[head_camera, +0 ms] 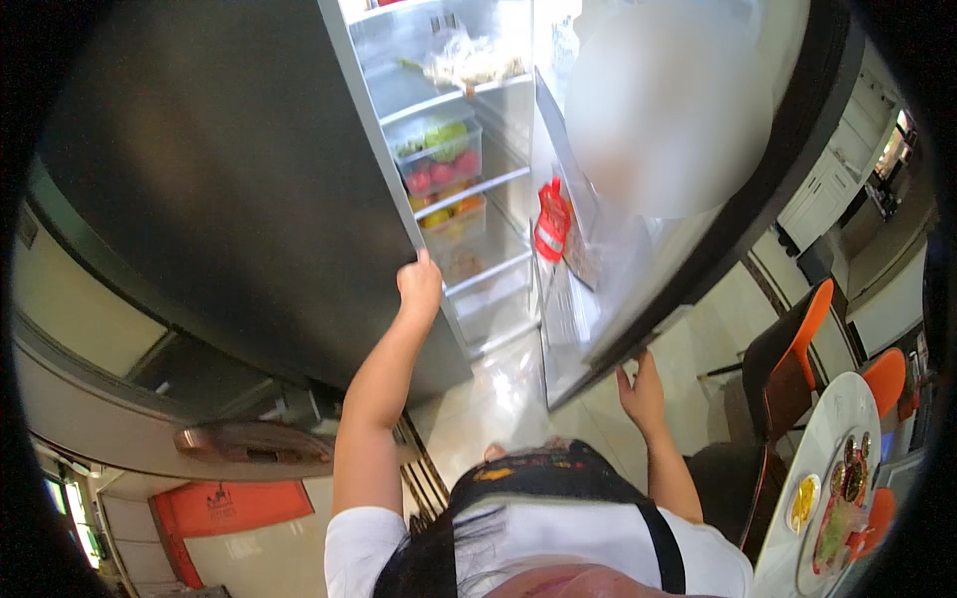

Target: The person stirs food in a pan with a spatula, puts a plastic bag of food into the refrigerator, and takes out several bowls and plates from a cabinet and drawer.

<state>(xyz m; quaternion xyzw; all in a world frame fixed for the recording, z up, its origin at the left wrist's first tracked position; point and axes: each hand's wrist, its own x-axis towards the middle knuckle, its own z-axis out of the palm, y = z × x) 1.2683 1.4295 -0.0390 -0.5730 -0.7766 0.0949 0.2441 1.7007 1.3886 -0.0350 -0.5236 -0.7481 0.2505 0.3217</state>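
My left hand (420, 285) is curled at the edge of the dark left refrigerator door (254, 209). The right refrigerator door (650, 299) stands open. My right hand (641, 390) is at that door's outer edge, thumb and fingers apart; the fingertips are partly hidden, so the grip is unclear. Inside, a clear plastic bin (441, 157) holds red and green produce. Below it sits another bin (457, 224) with yellow and orange produce. A plastic bag (475, 63) of pale food lies on an upper shelf. A red spouted pouch (552, 223) stands in a door rack.
An orange and dark chair (792, 359) is on the right, beside a white table (785, 463) with dishes of food. Tiled floor (508, 396) shows between the doors and my body. A red mat (232, 508) lies at lower left. A blurred patch covers part of the right door.
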